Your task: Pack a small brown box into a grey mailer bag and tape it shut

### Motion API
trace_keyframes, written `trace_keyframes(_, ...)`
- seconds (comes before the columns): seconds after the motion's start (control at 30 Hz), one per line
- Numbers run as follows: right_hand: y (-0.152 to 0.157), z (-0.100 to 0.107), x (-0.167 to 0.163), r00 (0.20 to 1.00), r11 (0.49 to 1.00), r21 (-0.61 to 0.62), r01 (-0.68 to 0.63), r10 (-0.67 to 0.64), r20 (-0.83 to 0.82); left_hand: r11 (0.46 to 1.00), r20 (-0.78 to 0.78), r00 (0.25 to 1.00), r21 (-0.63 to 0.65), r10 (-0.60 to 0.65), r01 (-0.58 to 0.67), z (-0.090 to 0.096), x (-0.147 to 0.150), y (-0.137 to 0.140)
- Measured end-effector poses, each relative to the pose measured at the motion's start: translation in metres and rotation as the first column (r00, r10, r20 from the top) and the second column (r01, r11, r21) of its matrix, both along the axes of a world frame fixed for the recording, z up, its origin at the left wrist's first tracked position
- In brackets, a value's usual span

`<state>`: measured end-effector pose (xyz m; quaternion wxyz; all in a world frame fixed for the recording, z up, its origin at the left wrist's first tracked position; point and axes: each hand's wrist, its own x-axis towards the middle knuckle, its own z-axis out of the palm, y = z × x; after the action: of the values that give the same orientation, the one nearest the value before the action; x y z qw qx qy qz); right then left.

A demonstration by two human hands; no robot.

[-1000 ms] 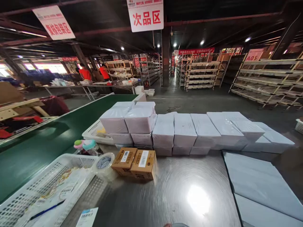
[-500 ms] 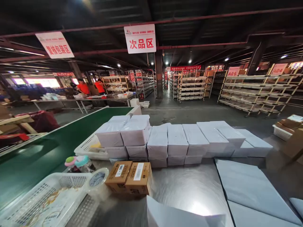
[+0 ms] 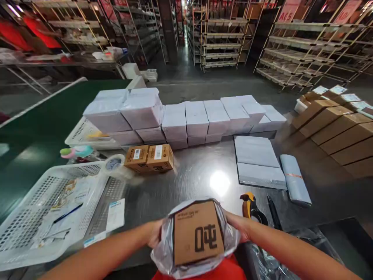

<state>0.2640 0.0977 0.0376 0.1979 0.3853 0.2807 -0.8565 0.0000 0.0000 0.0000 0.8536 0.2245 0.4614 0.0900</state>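
Note:
A brown cardboard box (image 3: 198,233) with dark printing sits inside the mouth of a whitish plastic mailing bag (image 3: 163,254), close to my body. My left hand (image 3: 155,233) holds the bag's left side, and my right hand (image 3: 237,225) grips the opposite side. Most of the fingers are hidden behind the plastic. Right of my right hand lie a yellow and black tape dispenser (image 3: 250,206) and a black pen-like object (image 3: 274,213). Beyond the bag, two small brown boxes (image 3: 149,158) stand side by side next to a roll of clear tape (image 3: 114,164).
White wrapped packs (image 3: 175,120) line the metal table's far edge. A white basket (image 3: 58,177) with papers and a pen stands left, beside a green conveyor belt (image 3: 37,120). Flat mailing bags (image 3: 259,161) and a banded roll (image 3: 295,179) lie right, near several brown cartons (image 3: 335,120).
The view has tilted down. Both my hands, the bag and the box inside it have come into view, along with the tape dispenser. The white sheet-like shape at the bottom is no longer seen there.

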Motion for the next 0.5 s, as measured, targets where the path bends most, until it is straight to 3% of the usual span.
trace_keyframes(0.1, 0.005, 0.029, 0.003, 0.999, 0.992, 0.122, -0.021, 0.025, -0.035, 0.983, -0.072, 0.993, -0.156, 0.091, -0.101, 0.041, -0.007, 0.003)
trace_keyframes(0.23, -0.003, 0.057, 0.014, 0.996, 0.948, 0.315, -0.044, 0.068, -0.066, 0.989, -0.03, 0.993, -0.091, 0.11, -0.112, 0.102, -0.011, -0.009)
trace_keyframes(0.27, -0.007, 0.06, 0.016, 0.997, 0.91, 0.411, -0.059, 0.077, -0.026, 0.993, -0.074, 0.993, -0.076, 0.089, -0.095, 0.109, -0.01, -0.014)
trace_keyframes(0.33, -0.013, 0.062, 0.018, 0.992, 0.784, 0.608, -0.124, 0.079, 0.101, 0.998, -0.256, 0.965, -0.032, 0.052, -0.063, 0.113, -0.005, -0.02)
trace_keyframes(0.4, -0.016, 0.064, 0.017, 0.978, 0.657, 0.731, -0.185, 0.053, 0.2, 0.993, -0.511, 0.854, 0.111, 0.096, -0.045, 0.112, 0.001, -0.021)
trace_keyframes(0.5, -0.016, 0.078, 0.018, 0.983, 0.594, 0.791, -0.145, -0.003, 0.182, 0.942, -0.718, 0.654, 0.335, 0.238, 0.026, 0.118, 0.004, -0.018)
